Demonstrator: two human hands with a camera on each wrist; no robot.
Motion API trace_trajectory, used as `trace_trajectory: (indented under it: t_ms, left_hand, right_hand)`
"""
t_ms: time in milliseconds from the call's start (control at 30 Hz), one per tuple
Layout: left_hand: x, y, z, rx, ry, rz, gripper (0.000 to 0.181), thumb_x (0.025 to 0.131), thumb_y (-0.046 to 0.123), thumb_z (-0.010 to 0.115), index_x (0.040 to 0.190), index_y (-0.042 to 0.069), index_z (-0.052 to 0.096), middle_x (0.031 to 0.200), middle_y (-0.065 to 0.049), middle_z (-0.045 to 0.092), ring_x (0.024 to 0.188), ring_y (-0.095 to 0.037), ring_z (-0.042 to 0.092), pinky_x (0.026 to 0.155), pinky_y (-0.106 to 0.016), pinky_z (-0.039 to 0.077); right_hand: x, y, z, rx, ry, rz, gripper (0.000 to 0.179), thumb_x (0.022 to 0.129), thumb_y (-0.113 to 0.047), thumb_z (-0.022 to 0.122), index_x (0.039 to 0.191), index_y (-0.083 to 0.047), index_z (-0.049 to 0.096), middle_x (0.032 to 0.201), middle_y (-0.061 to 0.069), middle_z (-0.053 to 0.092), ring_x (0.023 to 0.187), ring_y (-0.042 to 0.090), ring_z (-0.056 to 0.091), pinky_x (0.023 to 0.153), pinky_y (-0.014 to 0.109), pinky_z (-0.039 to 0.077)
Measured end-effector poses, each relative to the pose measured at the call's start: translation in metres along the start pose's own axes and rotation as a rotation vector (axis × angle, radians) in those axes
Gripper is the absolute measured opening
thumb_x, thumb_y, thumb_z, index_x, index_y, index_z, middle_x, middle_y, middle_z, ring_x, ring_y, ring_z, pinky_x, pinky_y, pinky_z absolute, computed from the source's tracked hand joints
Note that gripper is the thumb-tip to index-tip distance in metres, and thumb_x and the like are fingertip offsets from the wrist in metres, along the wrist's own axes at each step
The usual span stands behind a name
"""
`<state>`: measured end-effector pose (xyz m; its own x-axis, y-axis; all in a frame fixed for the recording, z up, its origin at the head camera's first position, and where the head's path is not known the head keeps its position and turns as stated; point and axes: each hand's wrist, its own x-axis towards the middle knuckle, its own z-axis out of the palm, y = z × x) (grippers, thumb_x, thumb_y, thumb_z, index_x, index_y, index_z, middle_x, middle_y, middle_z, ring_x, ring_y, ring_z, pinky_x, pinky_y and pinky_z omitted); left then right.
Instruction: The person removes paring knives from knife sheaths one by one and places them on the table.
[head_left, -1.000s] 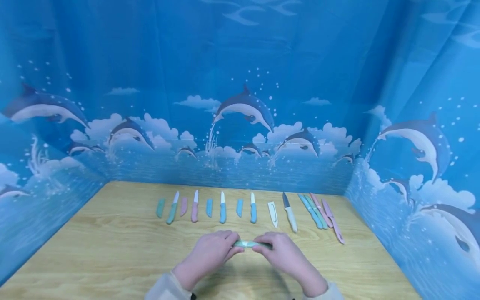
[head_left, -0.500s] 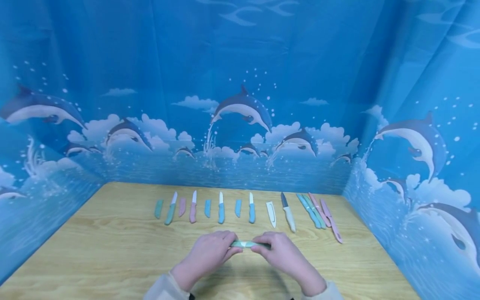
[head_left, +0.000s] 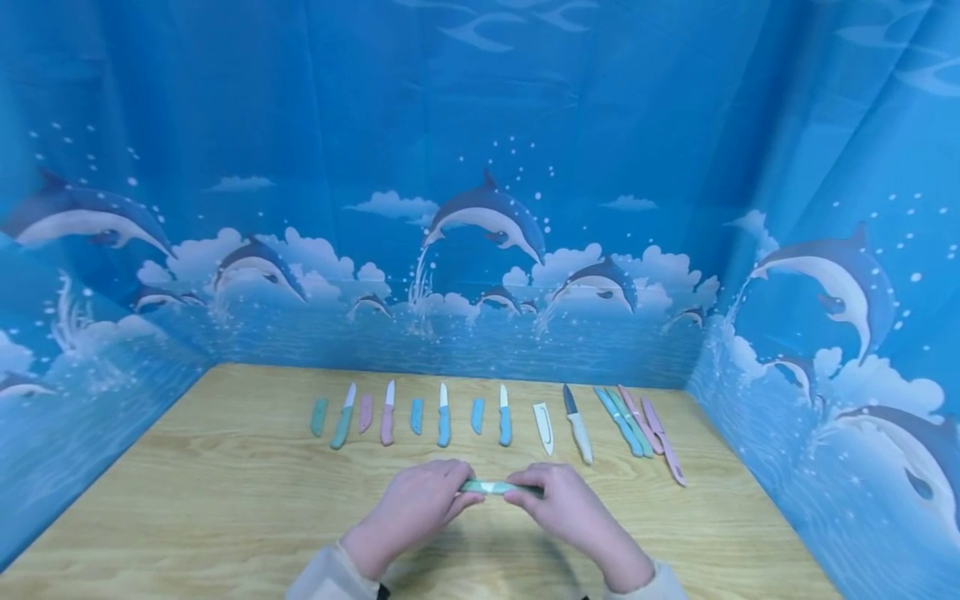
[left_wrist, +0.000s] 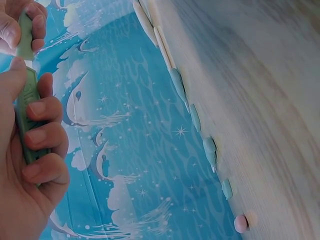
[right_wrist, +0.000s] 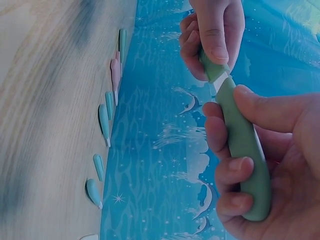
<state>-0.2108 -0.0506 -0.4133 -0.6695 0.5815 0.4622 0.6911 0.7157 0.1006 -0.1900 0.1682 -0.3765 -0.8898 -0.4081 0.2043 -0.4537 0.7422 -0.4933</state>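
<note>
Soft, even light fills the head view. Blurry shadows lie under the left hand [head_left: 420, 504] and right hand [head_left: 562, 504], toward the near side of the wooden worktop [head_left: 225, 500]. Both wrist views are dimmer and hazier, the worktop's grain smeared, its surface darkly streaked.

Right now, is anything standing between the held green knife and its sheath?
Nothing visible. The right hand grips the green knife handle, the left hand holds the green sheath, with only a short stretch of white blade showing between them and nothing across it.
</note>
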Motion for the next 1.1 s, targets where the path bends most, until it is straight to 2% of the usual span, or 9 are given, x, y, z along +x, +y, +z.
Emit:
trace_trajectory:
  t_ms: [233,433,800,1100]
  left_hand:
    - [0.0006,0.0002,-0.0008,0.001,-0.014,-0.017,0.023,0.093,0.041,0.06,0.093,0.018,0.057,0.074,0.013,0.055,0.061,0.001,0.044,0.051,-0.016,0.037]
    - [0.0012,-0.0001,-0.0024,-0.014,-0.024,-0.025,0.027,0.095,0.045,0.055,0.093,0.018,0.058,0.074,0.013,0.056,0.061,0.001,0.046,0.051,-0.016,0.038]
    - [0.0006,-0.0023,-0.0017,-0.028,-0.034,-0.038,0.025,0.095,0.044,0.056,0.093,0.019,0.058,0.074,0.013,0.055,0.061,0.002,0.045,0.052,-0.015,0.038]
    - [0.0001,-0.0035,-0.0022,-0.003,-0.017,-0.021,0.026,0.095,0.044,0.055,0.093,0.018,0.058,0.074,0.013,0.057,0.062,0.0,0.049,0.052,-0.016,0.039]
  right_hand:
    - [-0.0005,0.0017,0.0003,0.016,-0.01,0.014,0.028,0.089,-0.03,0.068,0.106,-0.008,0.073,0.097,0.004,0.073,0.087,0.019,0.068,0.076,0.036,0.056]
    - [-0.0001,0.0028,0.0008,0.006,-0.004,0.021,0.028,0.088,-0.03,0.069,0.106,-0.008,0.073,0.097,0.004,0.073,0.086,0.018,0.067,0.074,0.035,0.056]
    - [-0.0008,0.0014,-0.0013,0.006,-0.001,0.026,0.023,0.088,-0.026,0.069,0.104,-0.01,0.074,0.093,0.002,0.072,0.08,0.013,0.065,0.07,0.029,0.054]
    - [0.0005,0.0025,-0.0024,0.002,-0.006,0.024,0.028,0.089,-0.029,0.068,0.106,-0.007,0.073,0.094,0.003,0.072,0.082,0.016,0.066,0.072,0.03,0.054]
